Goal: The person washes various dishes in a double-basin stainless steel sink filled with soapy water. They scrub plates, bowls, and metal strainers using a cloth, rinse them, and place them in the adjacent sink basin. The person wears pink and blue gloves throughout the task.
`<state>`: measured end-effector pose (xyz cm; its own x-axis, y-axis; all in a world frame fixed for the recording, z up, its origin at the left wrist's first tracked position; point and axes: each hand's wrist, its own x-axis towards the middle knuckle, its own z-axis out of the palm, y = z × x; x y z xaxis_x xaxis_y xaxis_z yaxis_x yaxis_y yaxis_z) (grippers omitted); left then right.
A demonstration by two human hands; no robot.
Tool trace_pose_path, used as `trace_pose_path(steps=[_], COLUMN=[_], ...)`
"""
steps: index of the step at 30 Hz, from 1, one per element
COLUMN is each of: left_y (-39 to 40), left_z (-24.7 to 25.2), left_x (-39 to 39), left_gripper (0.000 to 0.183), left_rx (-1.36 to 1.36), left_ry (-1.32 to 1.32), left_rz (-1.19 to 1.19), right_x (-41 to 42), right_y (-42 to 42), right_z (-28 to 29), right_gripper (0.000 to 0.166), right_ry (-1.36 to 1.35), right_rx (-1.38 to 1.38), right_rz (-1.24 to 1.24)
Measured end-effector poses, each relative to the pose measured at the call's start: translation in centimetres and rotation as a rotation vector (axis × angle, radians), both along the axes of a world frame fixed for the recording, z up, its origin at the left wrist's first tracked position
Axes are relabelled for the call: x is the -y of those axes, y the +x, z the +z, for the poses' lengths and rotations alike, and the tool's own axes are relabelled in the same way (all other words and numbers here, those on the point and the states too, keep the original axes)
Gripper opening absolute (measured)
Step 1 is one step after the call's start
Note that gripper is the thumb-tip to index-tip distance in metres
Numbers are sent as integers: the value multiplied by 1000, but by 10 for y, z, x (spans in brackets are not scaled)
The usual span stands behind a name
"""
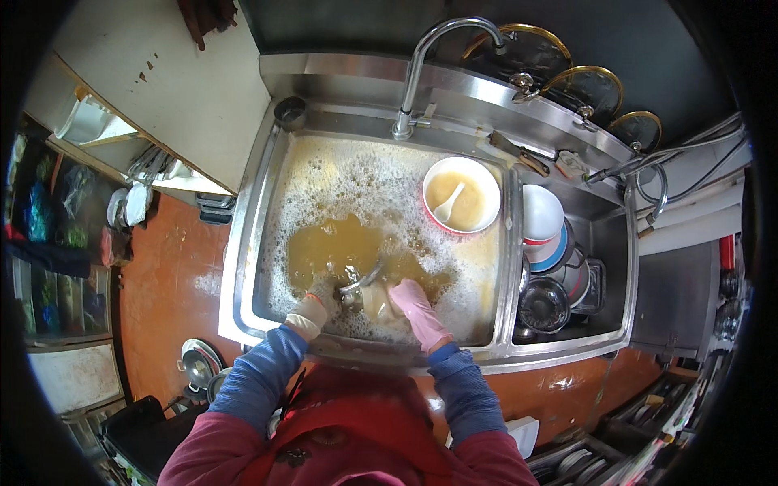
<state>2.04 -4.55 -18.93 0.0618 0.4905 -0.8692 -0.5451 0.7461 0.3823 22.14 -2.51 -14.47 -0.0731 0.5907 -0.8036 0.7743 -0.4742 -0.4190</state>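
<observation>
Brown, soapy water fills the large basin of a stainless steel sink (246, 291). My left hand (319, 301), in a pale glove with a knitted one over it, is partly under the water by the front edge. Beside it a curved metal rim (364, 278), perhaps of a bowl or pan, breaks the surface. My right hand (416, 304), in a pink rubber glove, has its fingers hidden in the water next to a pale, submerged thing (378, 302) that I cannot identify. A white bowl with a red outside (462, 164) holds cloudy liquid and a white spoon (448, 203).
Washed-up bowls (542, 212), a dark glass bowl (544, 305) and pans are stacked in the smaller right basin. A chrome faucet (416, 67) arches behind the large basin. A cleaver (519, 153) lies on the back ledge; glass lids (592, 91) hang on the wall. A small dark cup (290, 112) stands at the back left corner.
</observation>
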Motion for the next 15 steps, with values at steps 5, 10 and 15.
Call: trace_pose_path(steps=[5, 10, 15], left_y=[-19, -12, -30], left_z=[44, 87, 73], left_x=[7, -1, -6], left_gripper=[29, 32, 46], left_rx=[-459, -409, -875], left_ry=[792, 169, 542], left_rz=[-548, -126, -272], right_x=[27, 46, 47], right_y=[4, 2, 18], right_z=[50, 46, 29], right_gripper=[90, 63, 48], right_ry=[-24, 86, 213], right_rx=[-91, 102, -14], right_rz=[112, 356, 81])
